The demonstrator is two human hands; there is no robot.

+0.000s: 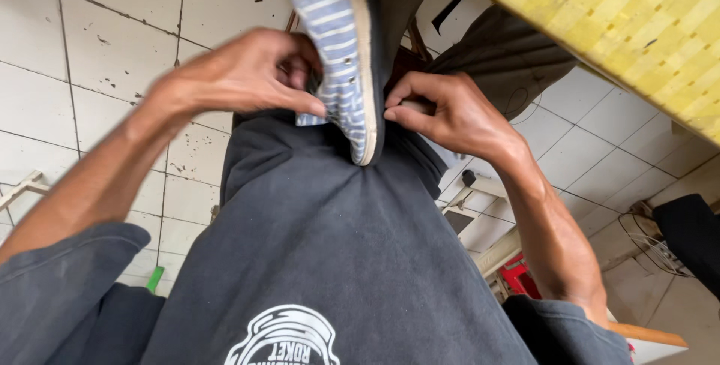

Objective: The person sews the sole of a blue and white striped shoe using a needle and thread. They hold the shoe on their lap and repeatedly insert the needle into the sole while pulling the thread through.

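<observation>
dark cotton shirt [322,260], hands [247,76] w/ striped canvas shoe [337,50]

Blue-and-white striped canvas shoe [337,42], pale sole edge-on, held against dark shirt

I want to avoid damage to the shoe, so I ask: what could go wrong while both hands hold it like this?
1. The striped shoe rests on the lap, gripped only at its edges by the left hand and right hand; it could slip to the tiled floor.
2. The right hand's fingertips pinch at the sole edge; a hard pull might tear or separate it.
3. The left hand looks blurred, so its grip is uncertain.
</observation>
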